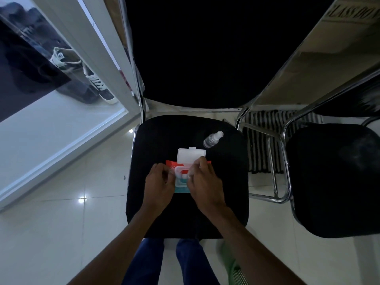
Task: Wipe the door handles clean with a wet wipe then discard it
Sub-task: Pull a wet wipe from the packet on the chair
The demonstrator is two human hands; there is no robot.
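Note:
A red and teal wet wipe pack [182, 187] lies on the black seat of a chair [156, 140], its white flip lid [191, 156] standing open. My left hand [159, 186] grips the pack's left side with curled fingers. My right hand [203, 182] is over the pack's opening, fingertips pinching at a pale wipe [183, 176] there. No door handle is in view.
A small clear spray bottle [212, 139] lies on the seat behind the pack. A second black chair [337, 177] with chrome legs stands to the right. A white-framed glass door [107, 50] rises at left, with shoes [96, 85] behind it. Pale floor tiles surround the chairs.

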